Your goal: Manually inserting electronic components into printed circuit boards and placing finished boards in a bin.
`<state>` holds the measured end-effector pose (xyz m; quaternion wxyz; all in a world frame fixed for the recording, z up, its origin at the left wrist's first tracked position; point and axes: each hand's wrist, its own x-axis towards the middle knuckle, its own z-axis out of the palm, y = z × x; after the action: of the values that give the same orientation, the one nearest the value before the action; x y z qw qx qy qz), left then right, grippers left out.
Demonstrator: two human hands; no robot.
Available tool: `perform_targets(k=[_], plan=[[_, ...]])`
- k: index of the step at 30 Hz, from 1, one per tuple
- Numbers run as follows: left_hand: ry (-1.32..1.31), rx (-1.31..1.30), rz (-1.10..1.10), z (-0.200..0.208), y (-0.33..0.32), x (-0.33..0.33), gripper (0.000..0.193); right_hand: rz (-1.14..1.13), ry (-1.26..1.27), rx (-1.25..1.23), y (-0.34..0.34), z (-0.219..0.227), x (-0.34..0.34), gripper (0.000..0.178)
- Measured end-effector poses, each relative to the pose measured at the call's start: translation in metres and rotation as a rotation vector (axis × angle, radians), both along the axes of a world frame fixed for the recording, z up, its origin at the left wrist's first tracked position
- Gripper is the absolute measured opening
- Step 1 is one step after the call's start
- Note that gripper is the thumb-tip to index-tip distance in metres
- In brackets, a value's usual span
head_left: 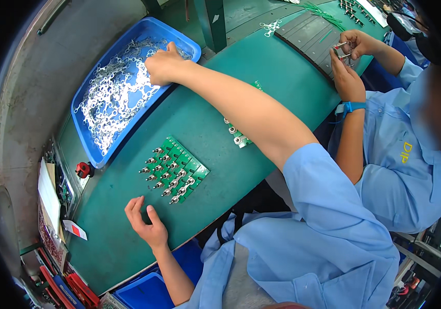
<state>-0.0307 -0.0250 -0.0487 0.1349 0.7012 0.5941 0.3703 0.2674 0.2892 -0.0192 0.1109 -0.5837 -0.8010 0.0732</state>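
My right hand (164, 65) is over the upper right part of a blue plastic tray (143, 114), its fingers curled down among small shiny metal pieces (114, 98) with ring-shaped ends. Whatever its fingertips hold is hidden. Above the green table, my left hand (147, 225) is open, thumb and fingers apart, with nothing in it. Just beyond it lies a green circuit board (192, 166) carrying rows of metal parts with protruding shafts. A second green board (242, 140) with similar parts is partly covered by my right forearm.
A co-worker at the right holds a small metal-pinned part (341, 50) above a dark grey slatted board (303, 38). Loose metal pieces (270, 28) and green strips (323, 14) lie nearby. At the left are a red-and-black object (83, 170), papers (50, 201) and red bins (78, 286).
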Motion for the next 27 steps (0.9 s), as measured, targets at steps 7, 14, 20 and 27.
perform_targets(k=[7, 14, 20, 27], plan=[[0.022, -0.009, 0.009, 0.005, -0.001, 0.002, 0.027, -0.026, -0.040, 0.034, -0.009, 0.013, -0.012, 0.007], [0.009, 0.014, 0.006, 0.001, 0.000, 0.002, 0.025, -0.038, -0.053, -0.015, -0.008, 0.013, -0.013, 0.016], [0.003, 0.017, -0.003, 0.000, 0.000, 0.002, 0.024, -0.010, -0.084, 0.094, -0.009, 0.008, -0.013, 0.007], [0.012, 0.026, 0.000, -0.001, 0.000, 0.002, 0.023, -0.018, -0.012, 0.026, -0.008, 0.010, -0.009, 0.007]])
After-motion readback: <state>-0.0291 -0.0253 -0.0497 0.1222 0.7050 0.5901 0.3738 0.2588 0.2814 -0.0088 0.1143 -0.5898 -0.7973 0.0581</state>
